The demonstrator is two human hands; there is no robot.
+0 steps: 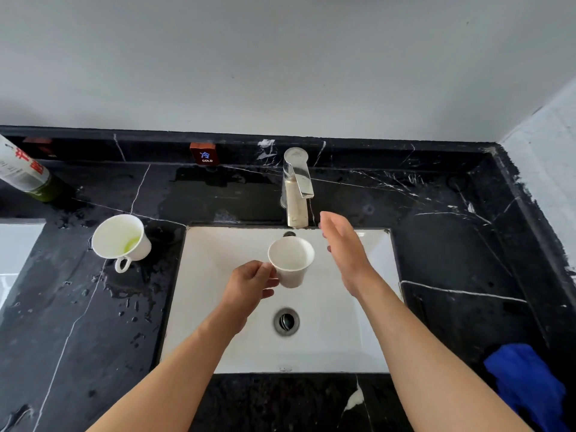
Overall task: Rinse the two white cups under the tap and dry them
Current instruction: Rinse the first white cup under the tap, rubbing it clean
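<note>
Head view: the handle of the plain white ceramic cup (291, 261) is hidden inside the left hand (249, 283), whose fingers pinch it; the cup is held tilted over the white rectangular basin (218, 275), below the brushed-metal tap (296, 188). The right hand (346, 249) hovers flat, fingers straight, gripping nothing. The second white handled cup (121, 240) — greenish residue inside — stands on the wet black veined marble counter (452, 244). A crumpled blue cloth (526, 385) is cut off at the right edge.
</note>
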